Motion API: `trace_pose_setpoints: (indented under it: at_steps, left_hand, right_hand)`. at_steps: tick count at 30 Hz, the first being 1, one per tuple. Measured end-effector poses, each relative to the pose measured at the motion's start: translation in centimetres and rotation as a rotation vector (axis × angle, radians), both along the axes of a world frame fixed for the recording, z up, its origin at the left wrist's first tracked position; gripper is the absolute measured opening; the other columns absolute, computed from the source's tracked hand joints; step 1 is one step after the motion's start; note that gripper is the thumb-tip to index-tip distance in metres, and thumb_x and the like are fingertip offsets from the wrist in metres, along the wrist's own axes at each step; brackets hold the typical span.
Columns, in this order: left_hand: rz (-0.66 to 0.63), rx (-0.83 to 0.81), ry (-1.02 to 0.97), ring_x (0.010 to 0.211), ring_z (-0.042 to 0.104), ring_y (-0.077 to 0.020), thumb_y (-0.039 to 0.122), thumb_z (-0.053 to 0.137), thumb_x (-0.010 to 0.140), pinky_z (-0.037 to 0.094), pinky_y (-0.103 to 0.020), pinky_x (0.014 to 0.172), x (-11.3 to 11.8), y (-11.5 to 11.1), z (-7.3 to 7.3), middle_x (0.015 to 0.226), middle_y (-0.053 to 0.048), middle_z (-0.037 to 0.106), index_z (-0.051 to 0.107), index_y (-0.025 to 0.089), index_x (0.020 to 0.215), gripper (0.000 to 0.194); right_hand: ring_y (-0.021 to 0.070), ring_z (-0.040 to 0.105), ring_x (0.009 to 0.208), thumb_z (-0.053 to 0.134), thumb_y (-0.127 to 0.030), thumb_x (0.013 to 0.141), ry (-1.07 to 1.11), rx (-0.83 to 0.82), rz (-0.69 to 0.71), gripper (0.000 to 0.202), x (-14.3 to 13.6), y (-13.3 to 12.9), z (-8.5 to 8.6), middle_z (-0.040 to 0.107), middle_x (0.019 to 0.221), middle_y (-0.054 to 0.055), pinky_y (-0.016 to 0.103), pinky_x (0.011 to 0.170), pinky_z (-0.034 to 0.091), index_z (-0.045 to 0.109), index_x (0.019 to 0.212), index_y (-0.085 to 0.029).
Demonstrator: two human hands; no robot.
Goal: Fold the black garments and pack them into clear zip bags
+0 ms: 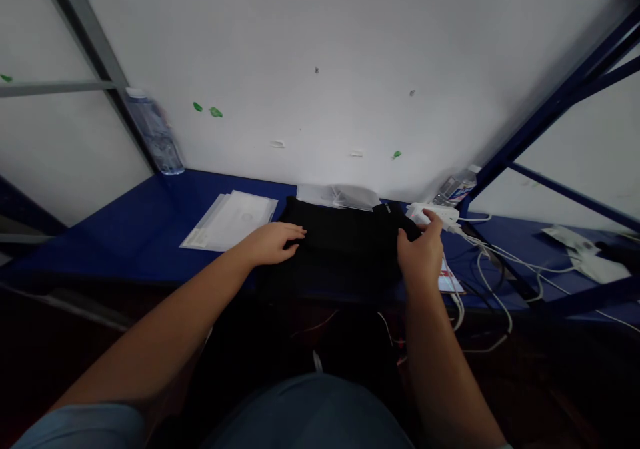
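Observation:
A folded black garment [340,236] lies across the blue desk in front of me, with small pale lettering near its upper right part. My left hand [275,242] rests on the garment's left side, fingers stretched out and the thumb apart. At the right end, my right hand [423,246] has its thumb and fingers around the edge of the black cloth. The lower folds merge into the dark, so their outline is hard to make out.
Papers in clear sleeves [233,219] lie left of the garment, and clear plastic bags [345,196] behind it. Bottles stand at the left [155,132] and right [457,186]. A white power strip [435,212] with trailing cables [493,289] sits beside my right hand. Blue metal frames flank the desk.

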State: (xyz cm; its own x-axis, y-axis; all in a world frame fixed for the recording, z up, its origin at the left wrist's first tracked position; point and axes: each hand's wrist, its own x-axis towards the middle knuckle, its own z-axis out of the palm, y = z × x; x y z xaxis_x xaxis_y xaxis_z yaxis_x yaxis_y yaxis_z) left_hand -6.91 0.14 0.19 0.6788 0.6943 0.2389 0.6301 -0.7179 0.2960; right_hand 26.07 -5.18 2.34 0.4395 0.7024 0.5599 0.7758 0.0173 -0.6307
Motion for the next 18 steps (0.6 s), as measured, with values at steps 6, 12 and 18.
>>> trace_pose_setpoints:
  at_steps: [6, 12, 18]
  left_hand:
    - [-0.032, -0.022, 0.018, 0.125, 0.063, -0.0224, 0.034, 0.055, 0.095, 0.050, -0.040, 0.105, 0.1, 0.6, -0.4, 0.131, -0.007, 0.070, 0.071, 0.022, 0.122, 0.034]
    - [0.067, 0.043, -0.009, 0.115, 0.068, -0.0234, 0.029, 0.049, 0.092, 0.054, -0.038, 0.099, 0.0, 0.5, -0.3, 0.118, -0.004, 0.075, 0.077, 0.025, 0.106, 0.031]
    - [0.223, 0.119, -0.110, 0.103, 0.070, -0.0246, 0.030, 0.043, 0.093, 0.056, -0.039, 0.091, -0.2, 0.0, 0.0, 0.110, -0.006, 0.076, 0.075, 0.021, 0.104, 0.034]
  right_hand:
    - [0.0294, 0.060, 0.115, 0.052, -0.024, 0.093, -0.234, 0.171, 0.377, 0.044, -6.1, 0.5, 0.4, 0.064, 0.122, 0.015, 0.049, 0.104, 0.046, 0.050, 0.137, -0.019]
    - [0.0293, 0.061, 0.105, 0.055, -0.022, 0.096, -0.635, -0.110, 0.636, 0.026, -11.6, -0.3, -0.7, 0.070, 0.111, 0.014, 0.045, 0.095, 0.049, 0.067, 0.118, -0.016]
    - [0.0233, 0.069, 0.095, 0.049, -0.031, 0.102, -0.561, -0.106, 0.725, 0.029, -10.7, -0.8, 0.8, 0.076, 0.103, 0.009, 0.039, 0.091, 0.052, 0.074, 0.111, -0.019]
